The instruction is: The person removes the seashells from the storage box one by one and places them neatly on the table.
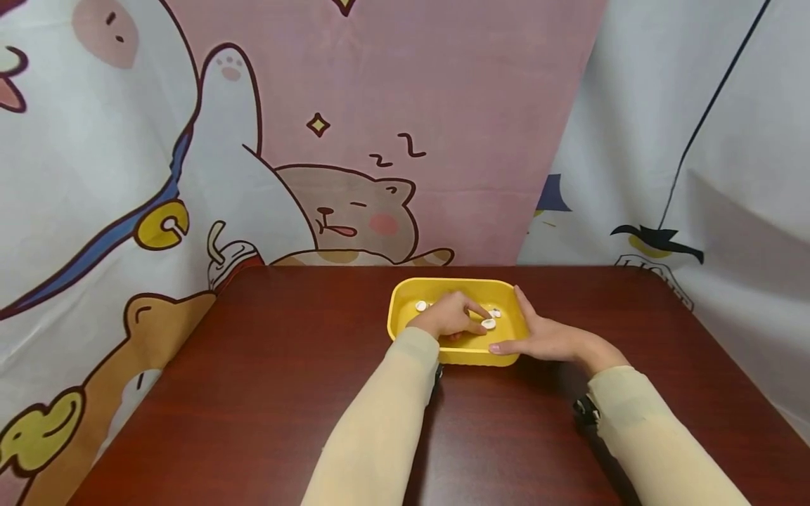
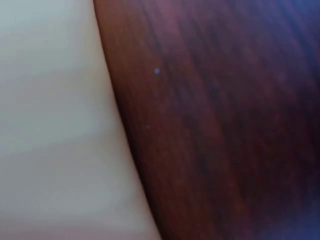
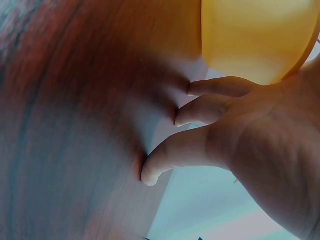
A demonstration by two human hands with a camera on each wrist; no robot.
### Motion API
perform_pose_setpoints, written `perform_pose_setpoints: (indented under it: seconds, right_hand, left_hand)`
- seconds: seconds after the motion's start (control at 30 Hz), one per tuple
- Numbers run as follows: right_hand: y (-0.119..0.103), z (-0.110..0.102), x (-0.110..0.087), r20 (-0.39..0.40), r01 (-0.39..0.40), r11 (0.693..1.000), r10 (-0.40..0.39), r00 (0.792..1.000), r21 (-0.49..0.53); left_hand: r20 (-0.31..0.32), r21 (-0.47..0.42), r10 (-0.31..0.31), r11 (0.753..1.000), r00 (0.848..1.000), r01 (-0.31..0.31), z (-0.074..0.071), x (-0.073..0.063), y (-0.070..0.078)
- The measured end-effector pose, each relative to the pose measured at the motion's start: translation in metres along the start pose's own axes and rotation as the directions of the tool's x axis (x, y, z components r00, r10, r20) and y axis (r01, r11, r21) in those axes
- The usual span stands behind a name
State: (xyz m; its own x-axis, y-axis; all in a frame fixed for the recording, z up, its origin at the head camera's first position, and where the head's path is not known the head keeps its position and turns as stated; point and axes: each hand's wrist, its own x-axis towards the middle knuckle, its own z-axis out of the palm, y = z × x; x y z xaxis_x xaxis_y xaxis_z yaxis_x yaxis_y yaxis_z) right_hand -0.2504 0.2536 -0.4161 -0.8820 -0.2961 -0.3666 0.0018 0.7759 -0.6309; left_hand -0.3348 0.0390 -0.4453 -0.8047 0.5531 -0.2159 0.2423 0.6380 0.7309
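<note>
A yellow rectangular tray (image 1: 414, 344) stands on the table, with several small white pieces inside. My left hand (image 1: 448, 316) reaches into it from the front left. Its thumb and forefinger pinch a small white round piece (image 1: 489, 324), whose exact kind is too small to tell. Another white piece (image 1: 496, 313) lies just beyond those fingertips, and a white round one (image 1: 420, 306) is at the tray's left end. Against the tray's right end rests my right hand (image 1: 549, 339), fingers spread and thumb at the front rim. In the right wrist view, its fingertips (image 3: 150, 172) touch the tabletop.
The dark red-brown wooden table (image 1: 253, 393) runs back to a cartoon-printed cloth (image 1: 481, 140). A pale cloth (image 1: 747, 211) hangs along the right side. The left wrist view holds only a blurred sleeve (image 2: 55, 120) and tabletop.
</note>
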Motion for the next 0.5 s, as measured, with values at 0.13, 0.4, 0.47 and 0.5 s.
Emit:
perform_pose_setpoints:
  seconds: [0.13, 0.4, 0.47, 0.5]
  right_hand:
    - [0.002, 0.000, 0.000, 0.006, -0.008, 1.000, 0.008, 1.000, 0.015]
    - [0.001, 0.002, 0.002, 0.009, -0.011, 1.000, 0.011, 1.000, 0.014]
    - [0.001, 0.001, 0.001, 0.006, -0.017, 1.000, 0.017, 1.000, 0.016]
    - [0.001, 0.000, 0.000, 0.006, -0.024, 1.000, 0.024, 1.000, 0.016]
  left_hand:
    - [0.005, 0.011, 0.028, 1.000, 1.000, -0.028, -0.003, 0.004, 0.004]
    - [-0.057, 0.043, 0.128, 0.991, 0.990, -0.125, -0.033, -0.017, 0.032]
    - [-0.060, 0.066, 0.152, 0.987, 0.987, -0.148, -0.043, -0.025, 0.039]
    - [-0.061, 0.080, 0.160, 0.985, 0.985, -0.155, -0.047, -0.029, 0.042]
